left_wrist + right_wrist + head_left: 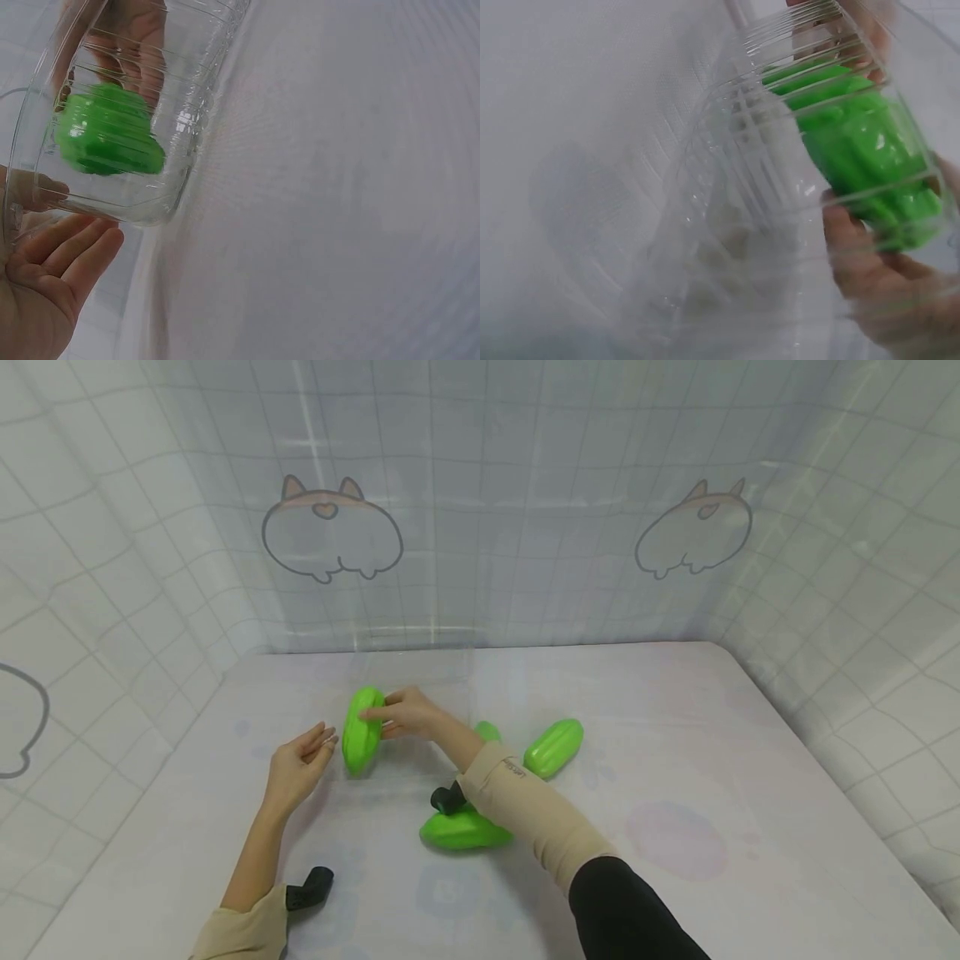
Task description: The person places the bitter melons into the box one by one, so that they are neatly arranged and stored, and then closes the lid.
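Observation:
My right hand (386,717) grips a ribbed green toy gourd (362,740) and holds it inside a clear plastic container (420,672) that is hard to make out in the head view. In the right wrist view my fingers (859,251) curl round the gourd (862,142) behind the ridged clear wall (735,217). My left hand (318,745) is just left of the gourd, fingers straight. The left wrist view shows that hand (67,255) under the container (165,127), with the gourd (109,139) inside. Whether the left hand touches the container is unclear.
Three more green gourds lie on the pale table (675,735): one to the right (553,747), one near my right forearm (463,831), one partly hidden behind it (487,731). A tiled curtain (480,527) closes in the back and sides.

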`<state>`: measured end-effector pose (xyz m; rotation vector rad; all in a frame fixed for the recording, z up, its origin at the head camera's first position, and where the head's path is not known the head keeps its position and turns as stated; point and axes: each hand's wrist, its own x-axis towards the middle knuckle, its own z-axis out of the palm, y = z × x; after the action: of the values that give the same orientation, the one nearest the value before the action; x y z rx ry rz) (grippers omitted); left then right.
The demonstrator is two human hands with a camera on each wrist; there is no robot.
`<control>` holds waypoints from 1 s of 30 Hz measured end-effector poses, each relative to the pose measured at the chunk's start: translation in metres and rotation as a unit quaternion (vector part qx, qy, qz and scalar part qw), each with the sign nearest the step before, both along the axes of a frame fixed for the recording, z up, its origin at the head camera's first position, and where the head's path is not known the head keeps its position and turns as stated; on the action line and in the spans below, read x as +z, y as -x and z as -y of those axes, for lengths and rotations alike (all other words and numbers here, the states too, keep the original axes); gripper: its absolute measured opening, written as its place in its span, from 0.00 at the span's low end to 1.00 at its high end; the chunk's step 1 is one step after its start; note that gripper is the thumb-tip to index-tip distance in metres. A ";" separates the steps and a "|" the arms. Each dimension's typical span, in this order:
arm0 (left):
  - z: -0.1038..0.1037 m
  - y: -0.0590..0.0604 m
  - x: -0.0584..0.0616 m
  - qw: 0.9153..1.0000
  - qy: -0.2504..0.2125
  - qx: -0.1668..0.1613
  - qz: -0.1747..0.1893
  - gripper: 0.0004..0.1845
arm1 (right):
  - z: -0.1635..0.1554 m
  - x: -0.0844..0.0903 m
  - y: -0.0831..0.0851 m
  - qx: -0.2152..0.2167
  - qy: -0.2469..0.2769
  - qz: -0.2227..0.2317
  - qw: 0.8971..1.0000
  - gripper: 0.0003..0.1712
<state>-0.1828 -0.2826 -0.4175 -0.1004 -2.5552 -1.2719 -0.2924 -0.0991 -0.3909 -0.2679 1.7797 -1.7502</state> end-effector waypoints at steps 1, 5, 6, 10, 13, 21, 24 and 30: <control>0.000 0.000 0.000 1.000 0.000 0.000 0.000 0.24 | 0.000 0.000 0.000 0.000 -0.006 -0.005 1.000 0.39; 0.000 0.001 -0.001 1.000 0.001 -0.001 -0.003 0.24 | -0.001 0.000 -0.002 0.003 -0.036 -0.021 0.999 0.41; 0.000 0.001 -0.001 1.000 0.001 -0.002 -0.004 0.24 | -0.001 0.000 -0.002 0.003 -0.042 -0.025 0.999 0.41; 0.000 0.001 -0.001 1.000 0.001 -0.003 -0.006 0.24 | -0.002 -0.002 -0.003 0.006 -0.066 -0.052 0.996 0.40; 0.000 0.001 -0.001 1.000 -0.001 0.001 -0.004 0.24 | -0.002 -0.004 -0.004 0.022 -0.097 -0.092 0.991 0.39; -0.001 0.001 -0.002 1.000 0.000 0.011 -0.003 0.24 | 0.000 0.000 -0.009 0.078 -0.218 -0.228 0.946 0.37; 0.000 0.002 -0.002 1.000 0.002 0.009 -0.003 0.24 | 0.001 0.001 -0.009 0.100 -0.257 -0.277 0.920 0.37; -0.001 0.002 -0.002 1.000 0.003 0.014 0.001 0.24 | 0.003 -0.001 -0.008 0.137 -0.306 -0.344 0.877 0.35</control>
<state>-0.1848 -0.2820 -0.4192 -0.0651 -2.5527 -1.2538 -0.2847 -0.1019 -0.3915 -0.8958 2.5299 -0.8512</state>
